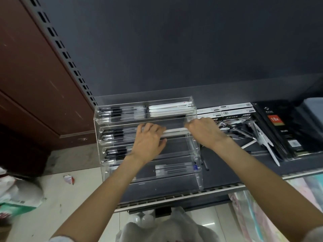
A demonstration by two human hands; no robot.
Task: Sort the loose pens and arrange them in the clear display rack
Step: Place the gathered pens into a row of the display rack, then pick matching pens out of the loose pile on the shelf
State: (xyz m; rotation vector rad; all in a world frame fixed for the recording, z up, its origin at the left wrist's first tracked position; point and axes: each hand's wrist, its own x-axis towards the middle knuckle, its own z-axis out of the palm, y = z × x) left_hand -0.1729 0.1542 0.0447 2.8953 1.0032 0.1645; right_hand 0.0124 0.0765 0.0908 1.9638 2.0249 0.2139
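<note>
Dim, soft light; wide-angle edge distortion

Both hands, left (148, 140) and right (203, 131), hold white pens (174, 131) at the clear rack (197, 154).

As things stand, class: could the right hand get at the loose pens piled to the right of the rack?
Probably yes. The right hand is beside the loose pens, nothing between them, but it holds the white pen with the left hand.

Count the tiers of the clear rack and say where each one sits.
4 tiers on the clear rack: the top tier at the back, the second tier, the third tier, and the bottom tier nearest. The hands may hide parts.
</note>
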